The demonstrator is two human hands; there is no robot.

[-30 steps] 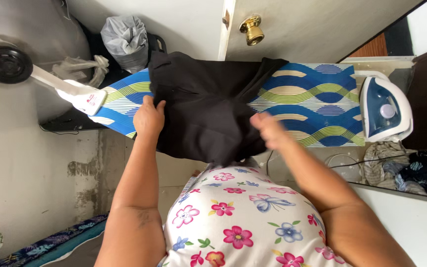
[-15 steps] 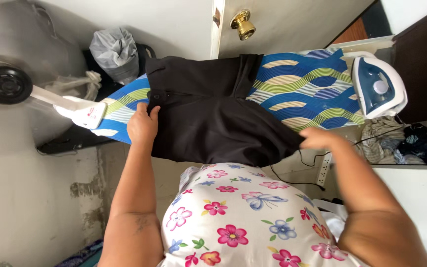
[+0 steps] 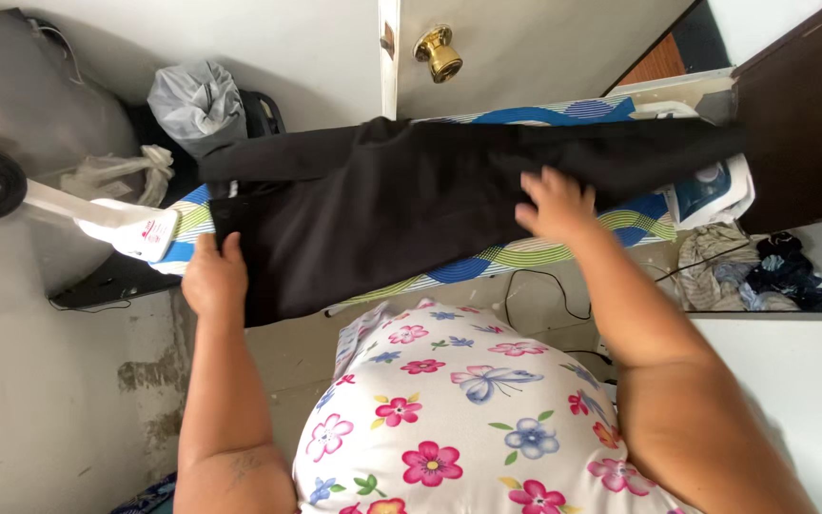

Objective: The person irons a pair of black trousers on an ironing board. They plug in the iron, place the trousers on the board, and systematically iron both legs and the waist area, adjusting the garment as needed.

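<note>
Head view: black trousers [image 3: 401,209] across wavy-patterned ironing board [image 3: 535,252] (by door [image 3: 525,48]), left hand [image 3: 213,278] gripping, right hand [image 3: 556,203] flat.

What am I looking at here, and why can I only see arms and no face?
The camera sits on the person's head and looks down, so you see their two arms and flowery top from above. There is no machine, just bare hands.

In front of them is an ironing board with a blue, green and white wavy cover. A black garment, probably trousers, is spread across it.

The left hand grips the garment's edge at the narrow end of the board. The right hand lies flat on the cloth with its fingers spread.

At the far right end a blue and white iron peeks out from under the cloth. Behind the board are a door with a brass knob and a grey bag.
</note>
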